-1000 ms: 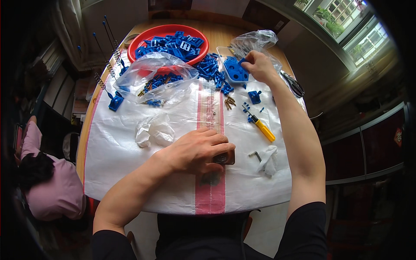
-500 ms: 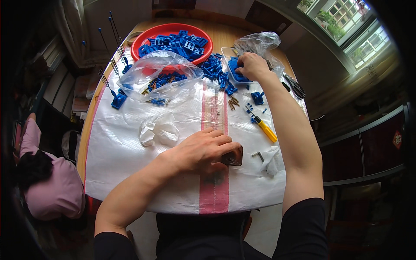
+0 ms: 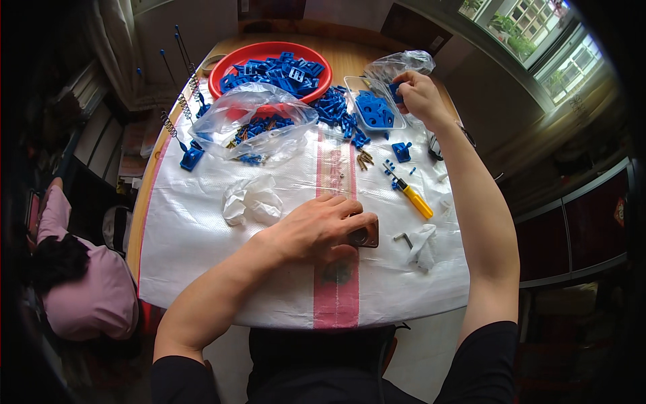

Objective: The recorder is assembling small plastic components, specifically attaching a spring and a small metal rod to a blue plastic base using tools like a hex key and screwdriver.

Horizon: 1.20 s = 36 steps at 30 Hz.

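Left hand [image 3: 316,229] presses a small brown block [image 3: 367,236] to the counter [image 3: 202,222] — right hand [image 3: 417,94], grip pinched on a blue part [image 3: 396,88], over the clear tray [image 3: 377,104].

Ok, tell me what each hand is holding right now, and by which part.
The left hand presses down on a small dark block, covering its left end. The right hand pinches a small blue part at the fingertips.

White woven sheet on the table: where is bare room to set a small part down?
Bare: the near-left of the white woven sheet, between the crumpled white paper and the left hand. Crowded: the far end by the red round bowl and clear plastic bag.
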Available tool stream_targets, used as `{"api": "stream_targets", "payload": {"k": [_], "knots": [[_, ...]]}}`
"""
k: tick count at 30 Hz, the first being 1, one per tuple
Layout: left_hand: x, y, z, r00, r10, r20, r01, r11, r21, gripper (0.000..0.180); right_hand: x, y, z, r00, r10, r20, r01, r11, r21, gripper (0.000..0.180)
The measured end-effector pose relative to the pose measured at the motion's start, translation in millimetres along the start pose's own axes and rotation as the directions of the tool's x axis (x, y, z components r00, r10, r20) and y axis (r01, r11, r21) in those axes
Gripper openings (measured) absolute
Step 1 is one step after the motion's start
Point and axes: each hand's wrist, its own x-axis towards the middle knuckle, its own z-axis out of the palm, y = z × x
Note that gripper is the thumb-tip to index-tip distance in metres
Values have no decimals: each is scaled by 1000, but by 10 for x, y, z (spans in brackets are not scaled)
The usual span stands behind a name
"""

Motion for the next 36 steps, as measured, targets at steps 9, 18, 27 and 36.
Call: {"api": "stream_targets", "payload": {"k": [9, 18, 27, 36], "knots": [[-31, -58, -4, 996, 43, -80, -45, 999, -17, 69, 238, -578, 780, 988, -141, 70, 155, 788, -596, 43], [-1, -93, 65, 997, 42, -59, -44, 999, -30, 60, 742, -572, 1359, 948, -67, 312, 259, 732, -630, 28], [-12, -110, 14, 991, -18, -136, 6, 996, -89, 101, 720, -360, 1158, 834, -514, 199, 544, 709, -448, 34], [-94, -80, -116, 938, -66, -341, 54, 998, -43, 83, -614, -228, 99, 951, -293, 95, 293, 956, 14, 35]]}}
